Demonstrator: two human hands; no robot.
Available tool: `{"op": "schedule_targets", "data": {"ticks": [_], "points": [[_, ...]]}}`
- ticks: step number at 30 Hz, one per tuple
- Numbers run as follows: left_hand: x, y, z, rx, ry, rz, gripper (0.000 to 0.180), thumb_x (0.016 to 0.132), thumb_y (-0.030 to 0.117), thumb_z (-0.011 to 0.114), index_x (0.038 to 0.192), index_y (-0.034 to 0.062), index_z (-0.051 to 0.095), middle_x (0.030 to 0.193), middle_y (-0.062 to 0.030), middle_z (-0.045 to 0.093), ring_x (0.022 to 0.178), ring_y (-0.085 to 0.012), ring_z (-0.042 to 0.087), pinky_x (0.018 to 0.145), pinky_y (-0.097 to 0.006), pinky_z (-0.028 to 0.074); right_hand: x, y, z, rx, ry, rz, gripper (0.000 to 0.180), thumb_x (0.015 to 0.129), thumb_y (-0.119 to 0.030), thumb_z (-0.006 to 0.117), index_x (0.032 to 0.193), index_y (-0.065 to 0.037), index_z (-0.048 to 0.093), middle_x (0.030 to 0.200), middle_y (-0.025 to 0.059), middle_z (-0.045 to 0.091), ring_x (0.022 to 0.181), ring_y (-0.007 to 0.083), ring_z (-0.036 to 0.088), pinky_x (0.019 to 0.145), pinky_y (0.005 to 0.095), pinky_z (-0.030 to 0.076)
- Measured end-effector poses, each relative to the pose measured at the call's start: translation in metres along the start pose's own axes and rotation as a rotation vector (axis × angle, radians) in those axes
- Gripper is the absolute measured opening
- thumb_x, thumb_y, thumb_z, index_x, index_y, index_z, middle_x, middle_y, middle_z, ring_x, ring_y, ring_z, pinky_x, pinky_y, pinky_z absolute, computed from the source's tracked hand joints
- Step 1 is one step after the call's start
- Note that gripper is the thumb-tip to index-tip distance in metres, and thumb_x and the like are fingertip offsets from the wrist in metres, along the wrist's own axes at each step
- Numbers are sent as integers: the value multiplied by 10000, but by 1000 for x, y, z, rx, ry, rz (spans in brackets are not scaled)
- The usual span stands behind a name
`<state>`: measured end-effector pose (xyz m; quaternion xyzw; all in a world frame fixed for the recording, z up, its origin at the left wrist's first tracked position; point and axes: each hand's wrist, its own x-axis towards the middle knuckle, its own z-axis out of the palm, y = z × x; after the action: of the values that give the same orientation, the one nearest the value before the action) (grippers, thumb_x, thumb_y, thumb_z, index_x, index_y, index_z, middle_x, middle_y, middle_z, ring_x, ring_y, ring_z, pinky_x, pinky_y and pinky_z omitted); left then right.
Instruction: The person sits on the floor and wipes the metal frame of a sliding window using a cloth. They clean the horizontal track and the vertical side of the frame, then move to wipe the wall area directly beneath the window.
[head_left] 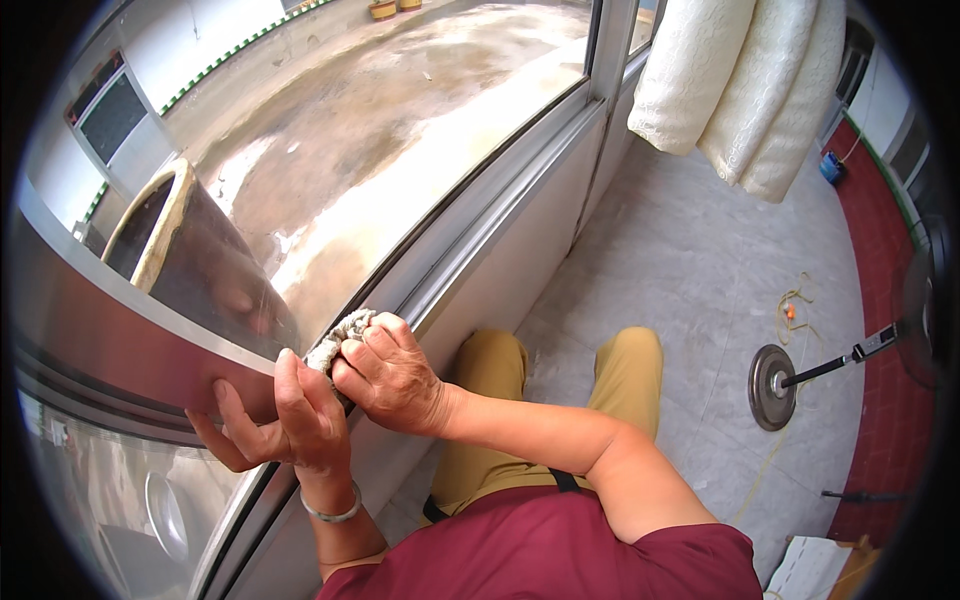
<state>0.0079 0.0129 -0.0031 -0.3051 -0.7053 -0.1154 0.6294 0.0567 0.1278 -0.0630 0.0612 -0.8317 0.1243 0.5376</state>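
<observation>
My right hand (395, 380) is closed on a crumpled grey-white cloth (345, 332), pressing it against the window frame beside the glass. Just left of it is my left hand (290, 415), with its fingers bent and spread apart on the reddish-grey window rail (180, 350). Its upper fingertips are close to the cloth's lower end; whether they touch it I cannot tell. A bracelet (335, 508) circles my left wrist. The underside of the cloth is hidden by my hands.
Beyond the window glass stands a large dark jar (190, 240) in a courtyard. A metal sill (500, 215) runs to the far right. Cream curtains (735, 90) hang above the grey floor (640, 255). At right are a round-based stand (772, 388) and a yellow cord (800, 300).
</observation>
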Motion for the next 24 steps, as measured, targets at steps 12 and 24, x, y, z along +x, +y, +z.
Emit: {"op": "schedule_targets", "data": {"ticks": [12,24], "points": [[-2,1,0,37,-17,20,120,858,78,693,945,158,675,1378,-164,356,1347,-472,269,1056,-560,429,9,72,-22,-132,-9,170,362,800,-109,627,1150,-61,549,1130,110,534,934,274,537,915,447,393],[2,-3,-2,116,-35,97,117,881,90,689,972,162,675,1383,-185,366,1329,-475,318,1036,-501,448,11,129,-28,-138,37,323,473,739,-18,628,1198,-25,514,1198,128,530,1046,315,526,952,457,380]]}}
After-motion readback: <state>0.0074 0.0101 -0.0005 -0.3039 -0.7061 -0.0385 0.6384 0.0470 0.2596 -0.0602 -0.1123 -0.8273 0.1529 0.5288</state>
